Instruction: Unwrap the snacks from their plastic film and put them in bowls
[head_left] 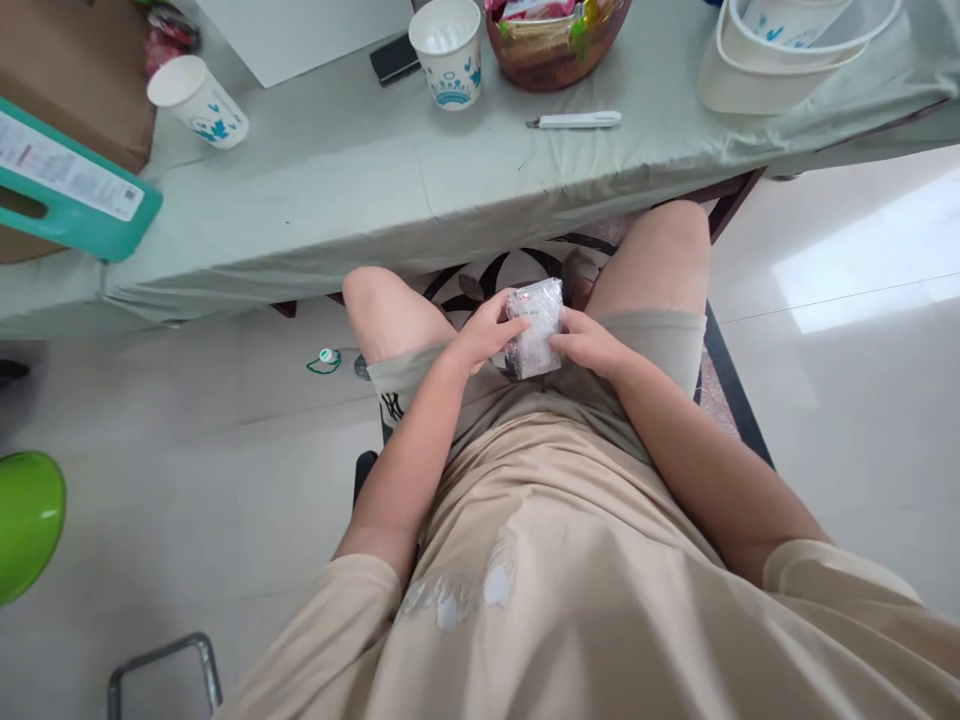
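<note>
A small flat white package (537, 330) in shiny clear plastic wrap is held over my lap, between my knees. My left hand (486, 328) grips its left side, thumb lying across the front face. On the opposite side, my right hand (586, 340) holds the edge between thumb and fingers. Most of the fingers behind the package are hidden. Small print shows on its face, too tiny to read.
Ahead stands a table with a pale green cloth (337, 170). On it are a paper cup (450, 60), a tipped paper cup (206, 105), a white pen-like cutter (577, 120), a snack basket (555, 50), a bin (772, 75) and a teal folder (82, 190). A bottle (337, 362) lies on the floor.
</note>
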